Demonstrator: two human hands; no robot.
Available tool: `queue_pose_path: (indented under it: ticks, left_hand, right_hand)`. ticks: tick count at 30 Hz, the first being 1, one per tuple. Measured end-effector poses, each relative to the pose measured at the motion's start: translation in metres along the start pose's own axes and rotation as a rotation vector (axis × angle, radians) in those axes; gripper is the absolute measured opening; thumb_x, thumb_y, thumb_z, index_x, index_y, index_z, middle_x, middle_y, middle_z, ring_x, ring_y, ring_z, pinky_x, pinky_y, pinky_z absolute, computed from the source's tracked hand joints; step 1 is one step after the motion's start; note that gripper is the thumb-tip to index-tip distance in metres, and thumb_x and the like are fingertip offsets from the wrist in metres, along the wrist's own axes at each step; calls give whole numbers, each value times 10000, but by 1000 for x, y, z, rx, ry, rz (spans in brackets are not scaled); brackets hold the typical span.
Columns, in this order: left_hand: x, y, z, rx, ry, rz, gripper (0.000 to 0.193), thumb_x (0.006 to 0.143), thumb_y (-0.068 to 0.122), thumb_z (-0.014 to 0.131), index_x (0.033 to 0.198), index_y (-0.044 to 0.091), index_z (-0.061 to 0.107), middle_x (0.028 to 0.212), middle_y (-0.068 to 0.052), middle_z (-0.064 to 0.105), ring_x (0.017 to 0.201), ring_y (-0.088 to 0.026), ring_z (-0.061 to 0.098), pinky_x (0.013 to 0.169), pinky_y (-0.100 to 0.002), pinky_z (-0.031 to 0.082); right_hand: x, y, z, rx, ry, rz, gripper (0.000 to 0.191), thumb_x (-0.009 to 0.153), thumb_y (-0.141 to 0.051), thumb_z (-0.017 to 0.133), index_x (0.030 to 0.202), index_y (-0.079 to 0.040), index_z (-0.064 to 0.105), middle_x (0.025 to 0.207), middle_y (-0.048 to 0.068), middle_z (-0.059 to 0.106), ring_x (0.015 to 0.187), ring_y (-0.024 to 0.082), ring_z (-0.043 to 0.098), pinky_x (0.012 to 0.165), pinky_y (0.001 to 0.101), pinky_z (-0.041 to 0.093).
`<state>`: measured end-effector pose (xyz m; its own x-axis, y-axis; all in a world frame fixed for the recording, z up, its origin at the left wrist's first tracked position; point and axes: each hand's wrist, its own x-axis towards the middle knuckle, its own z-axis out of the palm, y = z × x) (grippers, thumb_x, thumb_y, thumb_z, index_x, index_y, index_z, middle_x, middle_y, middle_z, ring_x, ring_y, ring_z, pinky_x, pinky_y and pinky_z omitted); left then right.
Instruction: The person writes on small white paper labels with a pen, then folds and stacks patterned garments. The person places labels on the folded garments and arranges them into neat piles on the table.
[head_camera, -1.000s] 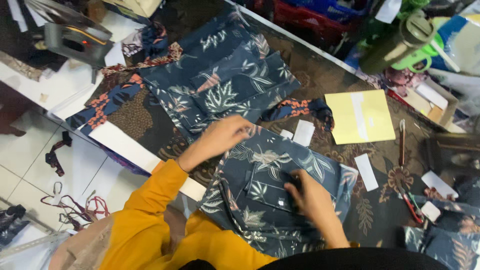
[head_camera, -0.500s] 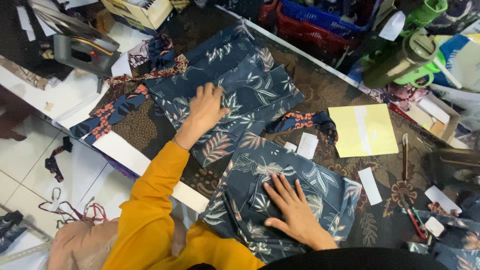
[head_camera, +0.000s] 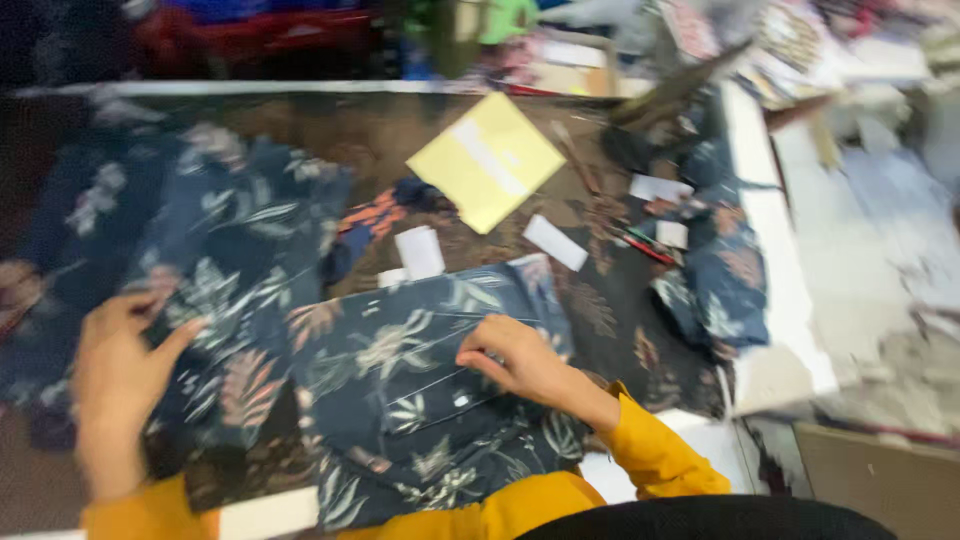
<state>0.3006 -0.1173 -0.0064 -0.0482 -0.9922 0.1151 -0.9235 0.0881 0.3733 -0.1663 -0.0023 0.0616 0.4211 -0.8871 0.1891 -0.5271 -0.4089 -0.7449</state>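
The right hand (head_camera: 515, 360) presses curled fingers on the near dark leaf-print fabric piece (head_camera: 420, 400), pinning it flat. The left hand (head_camera: 120, 375) apparently pinches the adjoining leaf-print panel (head_camera: 230, 260); blur limits certainty. Beyond lies a yellow paper (head_camera: 487, 160). Step: positioning fabric; alignment requires steady edges.

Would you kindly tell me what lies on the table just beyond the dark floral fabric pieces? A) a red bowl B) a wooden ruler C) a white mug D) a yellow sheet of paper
D: a yellow sheet of paper lies flat on the brown table, past the floral fabric.
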Motion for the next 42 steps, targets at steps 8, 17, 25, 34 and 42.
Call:
queue_pose_path:
  ticks: [8,17,25,34,42]
  left_hand:
    - [4,-32,17,-16,23,-10,657,891,447,878,1236,-37,597,1046,-186,615,973,-312,596,873,-419,516]
    - [24,-23,26,-526,-49,26,573,907,246,835,1281,-67,533,1221,-171,591,1084,-247,584,1020,-343,480]
    - [61,32,28,227,-158,173,634,825,290,794,1345,14,559,1324,-189,586,1219,-298,598,1084,-396,496]
    - [70,263,19,255,-418,569,578,784,395,761,1267,96,652,1319,-142,628,1108,-362,654,911,-467,556]
    - [22,438,133,-296,-381,1296,418,729,140,731,1130,61,643,1182,-122,630,1081,-335,617,897,-442,532]
  right_hand:
    - [-76,48,-99,-754,633,476,232,862,-115,794,1067,-68,696,1067,124,671,1027,344,618,907,449,483]
    - [-177,118,-145,-749,718,715,346,925,-211,753,1206,-15,704,1140,193,696,1042,379,652,890,424,516]
    - [-204,120,-225,-275,802,880,281,1054,-253,640,1108,16,701,826,185,684,757,238,614,697,349,484]
    - [-156,101,-173,-1021,850,708,181,1079,-149,581,1181,-92,719,934,178,722,758,366,669,627,462,523]
    - [-137,120,-107,-1142,673,558,509,784,-199,643,1243,18,632,1197,205,717,1041,356,696,877,406,553]
